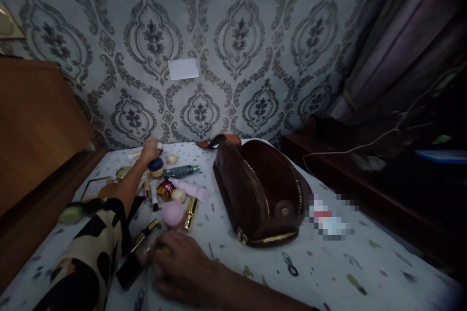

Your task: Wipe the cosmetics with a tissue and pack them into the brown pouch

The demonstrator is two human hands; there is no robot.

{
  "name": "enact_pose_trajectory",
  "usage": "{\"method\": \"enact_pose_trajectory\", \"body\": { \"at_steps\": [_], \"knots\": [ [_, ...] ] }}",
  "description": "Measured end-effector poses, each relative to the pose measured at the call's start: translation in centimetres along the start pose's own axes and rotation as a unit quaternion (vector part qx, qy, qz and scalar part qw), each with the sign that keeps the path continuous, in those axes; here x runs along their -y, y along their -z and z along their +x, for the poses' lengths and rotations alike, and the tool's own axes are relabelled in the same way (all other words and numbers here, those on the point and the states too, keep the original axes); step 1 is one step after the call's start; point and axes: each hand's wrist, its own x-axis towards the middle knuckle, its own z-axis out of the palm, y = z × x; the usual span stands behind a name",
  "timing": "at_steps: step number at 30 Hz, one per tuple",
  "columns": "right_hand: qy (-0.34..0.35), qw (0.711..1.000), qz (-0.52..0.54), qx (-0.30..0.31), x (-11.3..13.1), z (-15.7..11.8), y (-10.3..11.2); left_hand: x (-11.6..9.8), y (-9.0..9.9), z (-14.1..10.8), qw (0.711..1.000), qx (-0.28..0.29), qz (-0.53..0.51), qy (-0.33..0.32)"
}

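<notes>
My left hand reaches to the back of the patterned cloth, its fingers closed round a small white-topped item, just behind a dark-lidded jar. My right hand is low in front, fingers curled at the end of a black-and-clear container; what they grip is too dim to make out. Between the hands lie a pink round item, gold tubes, a pale pink tube, a red-and-gold jar and a green bottle. A brown bag stands unzipped to the right.
A palette and a green oval item lie at the left, beside wooden furniture. An orange-brown strap rests behind the bag. A blurred-out item is right of it. A white cable hangs over dark furniture.
</notes>
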Motion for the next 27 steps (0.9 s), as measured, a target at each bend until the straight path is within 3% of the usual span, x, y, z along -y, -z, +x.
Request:
{"method": "enact_pose_trajectory", "body": {
  "at_steps": [4,9,15,18,23,27],
  "knots": [
    [-0.009,1.0,0.027,0.003,0.3,0.0,0.8,-0.1,1.9,-2.2,0.999,-0.04,0.007,0.004],
    [-0.005,0.998,0.016,-0.054,0.0,0.5,0.1,-0.1,4.8,-5.6,0.997,-0.069,-0.008,-0.038],
    [0.0,0.994,-0.102,-0.04,-0.7,5.8,-0.1,-1.2,7.4,-9.8,0.985,-0.107,-0.101,-0.096],
    [-0.039,0.991,-0.127,-0.035,-1.3,8.6,-0.8,-2.4,8.6,-11.6,0.974,-0.103,-0.174,-0.102],
    [-0.125,0.986,-0.008,-0.107,-2.1,9.8,-1.8,-4.2,10.7,-14.7,0.955,-0.092,-0.263,-0.102],
    [-0.22,0.94,0.146,-0.215,-2.9,9.4,-1.3,-5.6,11.6,-17.2,0.937,-0.083,-0.327,-0.09]
  ]
}}
